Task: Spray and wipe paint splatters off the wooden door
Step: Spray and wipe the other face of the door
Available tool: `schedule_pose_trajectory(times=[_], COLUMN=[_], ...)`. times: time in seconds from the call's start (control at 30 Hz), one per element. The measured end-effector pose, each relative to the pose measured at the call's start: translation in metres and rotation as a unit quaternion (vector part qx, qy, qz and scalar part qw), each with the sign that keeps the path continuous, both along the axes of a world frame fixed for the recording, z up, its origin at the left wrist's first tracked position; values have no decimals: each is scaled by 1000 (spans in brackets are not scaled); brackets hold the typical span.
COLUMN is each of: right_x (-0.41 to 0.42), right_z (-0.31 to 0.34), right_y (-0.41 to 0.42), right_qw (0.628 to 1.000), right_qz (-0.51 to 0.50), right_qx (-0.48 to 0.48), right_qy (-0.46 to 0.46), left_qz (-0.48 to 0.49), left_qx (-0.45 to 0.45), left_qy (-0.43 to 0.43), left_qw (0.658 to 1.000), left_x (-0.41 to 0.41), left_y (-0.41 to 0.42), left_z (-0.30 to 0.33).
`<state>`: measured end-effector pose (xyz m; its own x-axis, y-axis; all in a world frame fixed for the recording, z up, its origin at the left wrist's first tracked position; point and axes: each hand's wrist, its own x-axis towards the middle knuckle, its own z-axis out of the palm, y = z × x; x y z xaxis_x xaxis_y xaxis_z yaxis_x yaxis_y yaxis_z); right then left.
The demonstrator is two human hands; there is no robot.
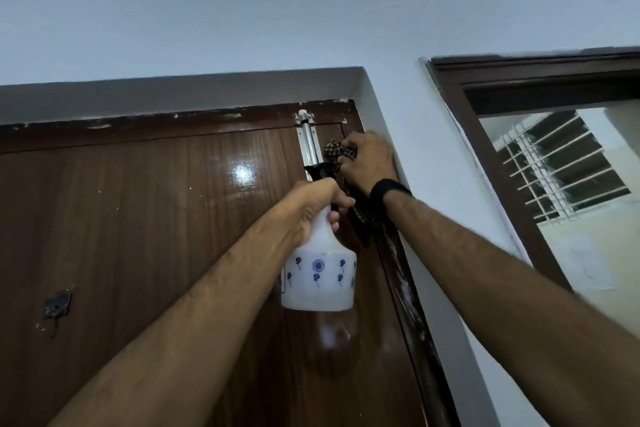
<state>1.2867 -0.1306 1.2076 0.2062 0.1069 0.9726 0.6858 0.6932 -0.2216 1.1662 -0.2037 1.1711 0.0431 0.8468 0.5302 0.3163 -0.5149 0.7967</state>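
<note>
A glossy brown wooden door point(145, 218) fills the lower left, with white paint flecks along its top frame point(207, 116) and down its right frame. My left hand point(317, 206) grips the neck of a white spray bottle point(318, 281) printed with blue flowers, its black nozzle up by the door's top right corner. My right hand point(369, 161) holds a dark checked cloth point(337, 151) against the door's upper right corner, beside a silver tower bolt point(308, 142). The cloth's tail hangs below my right wrist.
A pale wall point(433, 184) stands right of the door. Farther right is a dark-framed opening point(491, 156) with a barred window point(561, 166) behind it. A small dark metal fitting point(57, 303) sits on the door at lower left. The ceiling is above.
</note>
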Motion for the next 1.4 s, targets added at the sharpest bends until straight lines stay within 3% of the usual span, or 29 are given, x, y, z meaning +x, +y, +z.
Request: schedule_pose_trajectory(times=[0.33, 0.63, 0.9, 1.03, 1.27, 1.4], right_x=[4, 8, 4, 7, 7, 1], right_z=[-163, -156, -320, -397, -404, -465], right_y=[-7, -8, -14, -13, -15, -25], right_qw=[996, 988, 990, 986, 985, 983], right_qz=[-48, -112, -68, -58, -59, -43], right_qx=[-57, -70, -98, -130, -138, -168], right_qy=[-47, -81, -71, -87, -84, -59], left_qz=[-3, 42, 54, 78, 88, 93], left_qx=[-50, -70, -120, -136, -178, -209], left_qy=[-42, -48, -81, -58, -42, -39], left_qw=[998, 995, 988, 986, 979, 973], left_x=[-5, -3, -12, -16, -14, -16], left_y=[-1, 3, -9, -8, -15, -26], left_z=[-99, -151, -247, -304, -390, -435])
